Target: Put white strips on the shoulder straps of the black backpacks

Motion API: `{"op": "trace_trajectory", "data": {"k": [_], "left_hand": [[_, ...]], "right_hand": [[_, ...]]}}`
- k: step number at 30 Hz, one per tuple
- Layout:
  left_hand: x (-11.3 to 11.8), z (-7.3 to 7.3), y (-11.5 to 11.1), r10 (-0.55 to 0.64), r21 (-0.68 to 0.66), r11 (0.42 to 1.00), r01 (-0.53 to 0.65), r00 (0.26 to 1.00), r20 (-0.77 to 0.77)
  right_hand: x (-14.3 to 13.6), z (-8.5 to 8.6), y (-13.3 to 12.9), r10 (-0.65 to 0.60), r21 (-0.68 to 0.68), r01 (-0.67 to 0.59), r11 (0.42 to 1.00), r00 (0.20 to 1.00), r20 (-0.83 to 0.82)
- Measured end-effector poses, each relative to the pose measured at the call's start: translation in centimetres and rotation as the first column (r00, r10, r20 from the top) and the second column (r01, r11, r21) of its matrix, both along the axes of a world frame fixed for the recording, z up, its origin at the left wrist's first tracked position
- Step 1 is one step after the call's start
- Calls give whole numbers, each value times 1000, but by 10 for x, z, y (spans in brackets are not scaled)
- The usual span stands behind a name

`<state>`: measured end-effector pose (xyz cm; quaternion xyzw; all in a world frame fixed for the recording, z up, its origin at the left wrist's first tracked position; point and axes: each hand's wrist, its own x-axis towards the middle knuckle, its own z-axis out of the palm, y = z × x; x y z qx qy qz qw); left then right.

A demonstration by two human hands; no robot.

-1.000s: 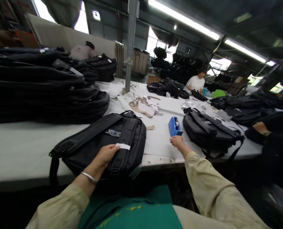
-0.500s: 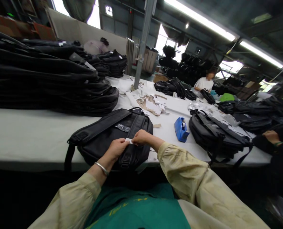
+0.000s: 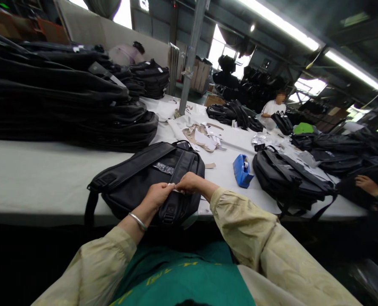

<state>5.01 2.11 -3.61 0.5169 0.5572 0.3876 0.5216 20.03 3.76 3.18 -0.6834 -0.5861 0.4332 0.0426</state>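
Note:
A black backpack [image 3: 122, 193] lies on the white table before me, its straps facing up and its top handle pointing away. A clear plastic wrapping [image 3: 163, 168] sits between the straps. Over the right-hand strap, my left hand [image 3: 159, 194] and my right hand [image 3: 189, 182] meet, fingertips nearly touching. Both are closed in a pinch on a small white slip [image 3: 175, 188], mostly hidden by the fingers. I cannot tell whether it is paper or tape.
A blue tape dispenser [image 3: 242, 171] stands right of the backpack, beside more black backpacks [image 3: 287, 178]. High stacks of black bags [image 3: 64, 102] fill the left. Paper scraps [image 3: 203, 137] lie near a metal post [image 3: 190, 59]. A co-worker's hand [image 3: 367, 185] is at the far right.
The white slip between my fingers shows less than before, and my fingertips have drawn closer together. The backpack stays in place. At the far right, the co-worker's hand has shifted slightly.

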Motion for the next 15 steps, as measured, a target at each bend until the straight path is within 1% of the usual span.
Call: {"op": "trace_trajectory", "data": {"k": [4,7,9,12,15], "left_hand": [[0,0,0,3,-12,1000,-3,1000,-9],[-2,-3,0,-14,-22,1000,14,1000,-11],[-5,-4,2,-22,-47,999,22,1000,11],[-9,-3,7,8,-139,990,7,994,105],[-12,0,12,48,-226,974,-5,981,188]], "right_hand": [[4,-10,-4,-67,4,67,998,998,-12],[12,-15,-12,-118,8,118,993,992,-39],[20,-14,-20,-154,-25,152,988,984,-86],[30,-9,-32,-240,-104,225,969,957,-162],[33,-4,-41,-372,-186,329,926,881,-293]]}}
